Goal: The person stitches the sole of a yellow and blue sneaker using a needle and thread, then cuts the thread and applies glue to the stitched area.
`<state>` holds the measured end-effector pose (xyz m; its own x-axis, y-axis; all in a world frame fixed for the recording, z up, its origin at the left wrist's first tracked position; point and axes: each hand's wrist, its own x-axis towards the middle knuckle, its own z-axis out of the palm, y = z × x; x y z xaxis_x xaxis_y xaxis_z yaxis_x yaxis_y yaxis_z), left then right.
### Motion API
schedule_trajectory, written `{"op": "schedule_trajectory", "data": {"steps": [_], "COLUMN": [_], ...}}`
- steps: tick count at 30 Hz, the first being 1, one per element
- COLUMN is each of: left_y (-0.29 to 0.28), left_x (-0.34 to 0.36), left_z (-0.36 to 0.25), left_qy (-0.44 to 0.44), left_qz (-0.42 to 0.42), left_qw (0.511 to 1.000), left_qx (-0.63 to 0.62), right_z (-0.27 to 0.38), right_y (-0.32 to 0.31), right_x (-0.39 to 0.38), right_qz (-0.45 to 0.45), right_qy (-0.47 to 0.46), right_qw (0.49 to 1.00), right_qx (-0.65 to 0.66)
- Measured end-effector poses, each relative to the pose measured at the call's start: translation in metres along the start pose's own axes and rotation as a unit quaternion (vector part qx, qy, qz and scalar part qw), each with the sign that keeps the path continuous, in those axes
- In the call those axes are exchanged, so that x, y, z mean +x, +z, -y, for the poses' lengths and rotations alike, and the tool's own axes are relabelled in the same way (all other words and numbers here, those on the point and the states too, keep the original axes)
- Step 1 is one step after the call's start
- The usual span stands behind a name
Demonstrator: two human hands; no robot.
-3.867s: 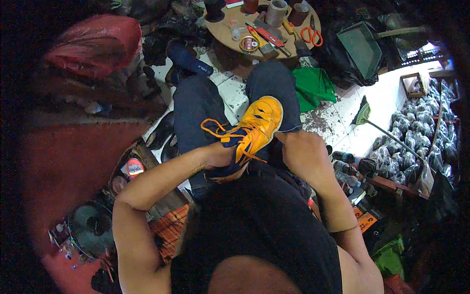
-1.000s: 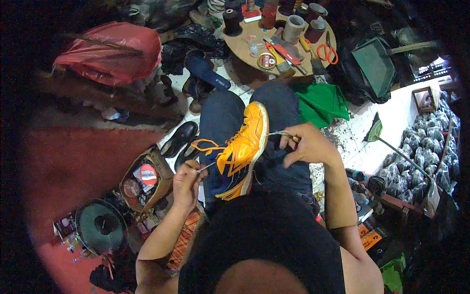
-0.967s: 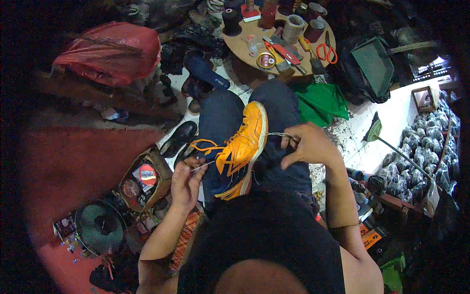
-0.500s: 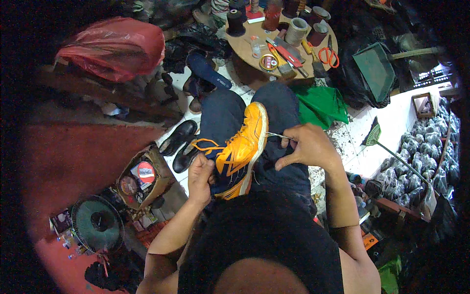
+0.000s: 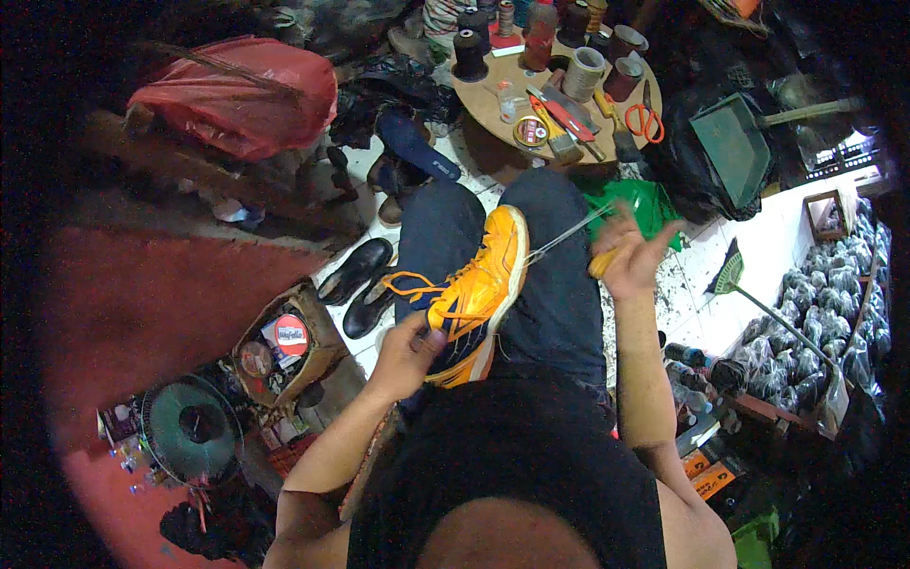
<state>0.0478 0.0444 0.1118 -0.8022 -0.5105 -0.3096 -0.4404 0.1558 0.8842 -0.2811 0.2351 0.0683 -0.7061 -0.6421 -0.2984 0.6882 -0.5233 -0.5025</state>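
Note:
An orange lace-up sports shoe (image 5: 479, 284) with a white sole and dark blue panels lies tilted across my thighs, toe pointing away. My left hand (image 5: 409, 353) grips it at the heel end, thumb on the upper. Pale thread (image 5: 569, 235) runs taut from the sole's edge to the fingers of my right hand (image 5: 633, 254), raised to the right of the shoe. That hand is turned palm up and partly smeared by motion. Against its palm is a small yellowish piece I cannot make out. Loose thread ends hang from the shoe's near side.
A round board (image 5: 493, 104) ahead carries thread spools, a knife, brushes and orange-handled scissors (image 5: 646, 121). Black shoes (image 5: 355, 275) lie on the floor at left, near a cardboard box (image 5: 327, 351) and a fan (image 5: 192, 429). Green cloth (image 5: 654, 204) lies beyond my right knee.
My right hand has moved away from the shoe and turned palm up, drawing the thread out longer. My left hand has shifted onto the shoe's side, thumb now on the upper.

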Motion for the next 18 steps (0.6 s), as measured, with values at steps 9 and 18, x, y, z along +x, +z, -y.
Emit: {"op": "schedule_trajectory", "data": {"steps": [9, 18], "left_y": [0.026, 0.048], "left_x": [0.013, 0.000], "left_z": [-0.027, -0.022], "left_qy": [0.014, -0.132], "left_qz": [0.036, 0.042], "left_qw": [0.999, 0.988], "left_qx": [-0.037, -0.062], "right_z": [-0.021, -0.045], "right_y": [0.048, 0.070], "right_x": [-0.031, -0.022], "right_qz": [0.053, 0.038], "right_qy": [-0.106, 0.018], "right_qw": [0.853, 0.939], "right_qx": [-0.508, -0.341]}}
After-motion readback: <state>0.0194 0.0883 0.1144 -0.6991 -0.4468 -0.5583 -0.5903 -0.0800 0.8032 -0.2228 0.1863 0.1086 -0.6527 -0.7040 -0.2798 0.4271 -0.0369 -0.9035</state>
